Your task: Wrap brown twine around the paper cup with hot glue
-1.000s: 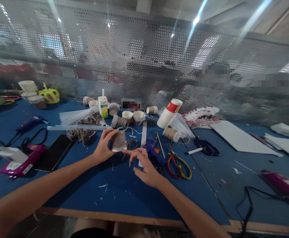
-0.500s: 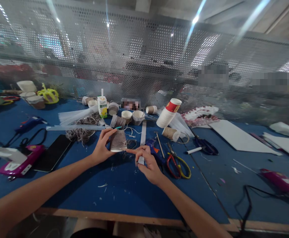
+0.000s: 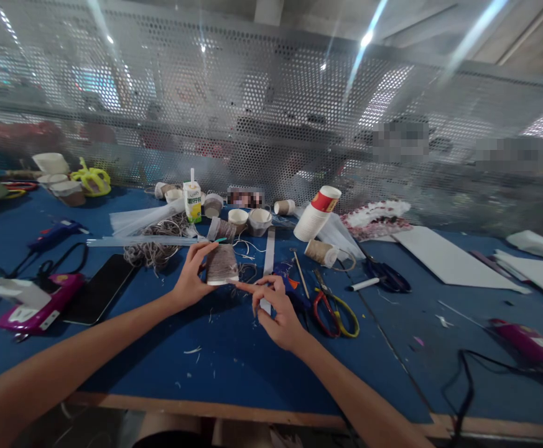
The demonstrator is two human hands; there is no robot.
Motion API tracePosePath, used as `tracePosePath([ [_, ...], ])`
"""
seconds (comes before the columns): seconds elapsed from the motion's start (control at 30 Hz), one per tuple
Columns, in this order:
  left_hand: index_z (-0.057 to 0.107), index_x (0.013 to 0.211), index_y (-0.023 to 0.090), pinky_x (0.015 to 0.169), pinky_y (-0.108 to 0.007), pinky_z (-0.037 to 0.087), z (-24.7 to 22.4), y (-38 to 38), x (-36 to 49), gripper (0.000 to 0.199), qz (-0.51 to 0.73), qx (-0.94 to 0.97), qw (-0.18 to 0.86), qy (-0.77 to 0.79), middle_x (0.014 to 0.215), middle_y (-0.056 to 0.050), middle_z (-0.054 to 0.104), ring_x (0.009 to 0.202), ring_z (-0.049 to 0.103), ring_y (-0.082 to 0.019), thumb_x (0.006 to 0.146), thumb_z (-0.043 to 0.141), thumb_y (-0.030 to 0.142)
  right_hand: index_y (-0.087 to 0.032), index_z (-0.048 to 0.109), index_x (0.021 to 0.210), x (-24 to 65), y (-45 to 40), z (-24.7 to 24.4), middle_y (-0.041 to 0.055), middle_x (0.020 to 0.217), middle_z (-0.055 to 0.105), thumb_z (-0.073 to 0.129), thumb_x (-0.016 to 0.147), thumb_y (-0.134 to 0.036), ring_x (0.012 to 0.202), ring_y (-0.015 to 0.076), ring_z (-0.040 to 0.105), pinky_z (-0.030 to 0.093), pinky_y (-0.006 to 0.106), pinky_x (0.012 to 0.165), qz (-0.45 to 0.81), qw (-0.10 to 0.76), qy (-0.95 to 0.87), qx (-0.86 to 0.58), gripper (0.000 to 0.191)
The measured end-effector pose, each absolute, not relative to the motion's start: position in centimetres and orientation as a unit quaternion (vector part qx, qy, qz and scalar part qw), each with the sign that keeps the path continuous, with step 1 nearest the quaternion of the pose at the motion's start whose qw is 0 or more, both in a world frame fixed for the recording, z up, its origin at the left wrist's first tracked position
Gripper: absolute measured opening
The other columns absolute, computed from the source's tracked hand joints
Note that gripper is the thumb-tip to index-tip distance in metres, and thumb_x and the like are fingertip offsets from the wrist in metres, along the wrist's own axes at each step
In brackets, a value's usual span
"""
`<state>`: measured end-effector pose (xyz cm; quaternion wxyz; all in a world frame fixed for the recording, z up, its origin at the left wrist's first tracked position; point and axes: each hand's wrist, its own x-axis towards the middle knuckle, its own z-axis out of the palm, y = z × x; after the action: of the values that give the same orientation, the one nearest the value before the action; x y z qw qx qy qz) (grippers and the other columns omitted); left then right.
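My left hand [image 3: 193, 274] is closed around a paper cup [image 3: 222, 264] wound with grey-brown cord, its white edge facing down towards me. Thumb and fingers grip the cup from its left side, above the blue tabletop. My right hand [image 3: 278, 311] holds nothing. Its index finger stretches out to the cup's lower right edge and appears to touch it, while the other fingers are loosely bent and apart. Just behind the cup lies another cord-wrapped cup [image 3: 219, 229]. A tangled heap of the same cord [image 3: 152, 246] is on the left.
Scissors with red and yellow handles [image 3: 334, 311], a blue glue gun [image 3: 292, 286] and a ruler [image 3: 269, 252] lie by my right hand. A stack of paper cups [image 3: 315, 218] leans behind. A phone [image 3: 103, 289] and a drink carton [image 3: 192, 202] are leftward.
My left hand keeps its grip, with the cup tilted very slightly. My right hand has shifted a little, its index finger moving slightly left along the cup's lower edge.
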<state>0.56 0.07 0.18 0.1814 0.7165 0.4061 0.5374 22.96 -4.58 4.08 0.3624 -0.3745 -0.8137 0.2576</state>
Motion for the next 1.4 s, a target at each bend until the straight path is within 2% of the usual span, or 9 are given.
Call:
tracePosePath([
  [0.27,0.046,0.128,0.024,0.078,-0.032,0.058,0.2,-0.1,0.6,0.060,0.546,0.713,0.194,0.395,0.126,-0.012,0.042,0.120,0.048,-0.027,0.074,0.071,0.031,-0.024,0.045,0.059,23.5,-3.9,3.6,0.0040,0.080,0.068,0.046,0.063,-0.007,0.091,0.0247,0.049,0.039,0.043,0.084,0.295,0.432,-0.751,-0.404,0.017],
  [0.43,0.046,0.129,0.025,0.082,-0.036,0.058,0.1,0.0,0.6,0.064,0.550,0.707,0.204,0.396,0.125,-0.011,0.042,0.118,0.050,-0.027,0.071,0.073,0.026,-0.023,0.043,0.071,24.0,-2.6,2.8,0.0037,0.087,0.064,0.046,0.069,-0.016,0.080,0.0202,0.054,0.041,0.036,0.074,0.337,0.537,-0.595,-0.494,0.008],
  [0.57,0.045,0.130,0.026,0.082,-0.037,0.058,0.0,0.1,0.5,0.066,0.552,0.707,0.215,0.386,0.125,-0.010,0.041,0.119,0.050,-0.027,0.070,0.072,0.020,-0.024,0.043,0.082,24.3,-2.3,2.6,0.0025,0.090,0.056,0.051,0.068,-0.017,0.080,0.0186,0.051,0.041,0.035,0.075,0.284,0.592,-0.550,-0.517,0.018],
  [0.7,0.045,0.130,0.026,0.082,-0.037,0.058,-0.2,0.2,0.4,0.068,0.545,0.705,0.229,0.392,0.127,-0.010,0.041,0.121,0.048,-0.028,0.069,0.073,0.019,-0.025,0.047,0.087,24.1,-3.4,3.3,0.0057,0.109,0.060,0.049,0.068,-0.012,0.092,0.0215,0.051,0.041,0.040,0.084,0.283,0.534,-0.683,-0.410,0.023],
  [0.8,0.045,0.130,0.026,0.082,-0.038,0.058,-0.1,0.2,0.5,0.067,0.548,0.703,0.235,0.388,0.127,-0.011,0.040,0.122,0.047,-0.028,0.069,0.072,0.020,-0.025,0.049,0.077,23.6,-4.4,3.9,0.0041,0.107,0.066,0.048,0.064,-0.007,0.104,0.0263,0.047,0.037,0.047,0.091,0.297,0.419,-0.784,-0.349,0.022],
  [0.9,0.045,0.129,0.025,0.083,-0.038,0.058,0.0,0.2,0.5,0.068,0.552,0.699,0.242,0.386,0.127,-0.011,0.041,0.119,0.049,-0.028,0.067,0.074,0.022,-0.026,0.049,0.073,23.1,-4.9,4.3,0.0017,0.106,0.069,0.046,0.058,-0.003,0.104,0.0268,0.043,0.037,0.048,0.092,0.306,0.360,-0.813,-0.340,0.027],
  [1.03,0.045,0.128,0.024,0.088,-0.039,0.055,-0.1,0.3,0.5,0.066,0.555,0.695,0.250,0.383,0.127,-0.011,0.041,0.120,0.050,-0.028,0.068,0.073,0.026,-0.025,0.049,0.074,22.9,-4.7,4.2,0.0027,0.108,0.067,0.045,0.055,-0.002,0.102,0.0258,0.046,0.037,0.048,0.093,0.354,0.353,-0.792,-0.351,0.030],
  [1.2,0.041,0.129,0.026,0.092,-0.041,0.053,-0.7,0.5,0.5,0.068,0.562,0.689,0.277,0.366,0.130,-0.012,0.040,0.121,0.050,-0.027,0.069,0.074,0.030,-0.024,0.052,0.076,23.3,-4.1,3.2,0.0048,0.095,0.060,0.049,0.060,-0.006,0.109,0.0264,0.054,0.038,0.046,0.098,0.433,0.409,-0.736,-0.323,0.024],
  [1.4,0.042,0.128,0.025,0.098,-0.041,0.050,-1.0,0.5,0.5,0.066,0.575,0.682,0.295,0.342,0.130,-0.012,0.040,0.125,0.049,-0.028,0.071,0.074,0.036,-0.025,0.052,0.071,23.5,-4.0,3.3,0.0042,0.090,0.063,0.047,0.057,-0.006,0.106,0.0260,0.054,0.038,0.046,0.096,0.423,0.415,-0.730,-0.341,0.023],
])
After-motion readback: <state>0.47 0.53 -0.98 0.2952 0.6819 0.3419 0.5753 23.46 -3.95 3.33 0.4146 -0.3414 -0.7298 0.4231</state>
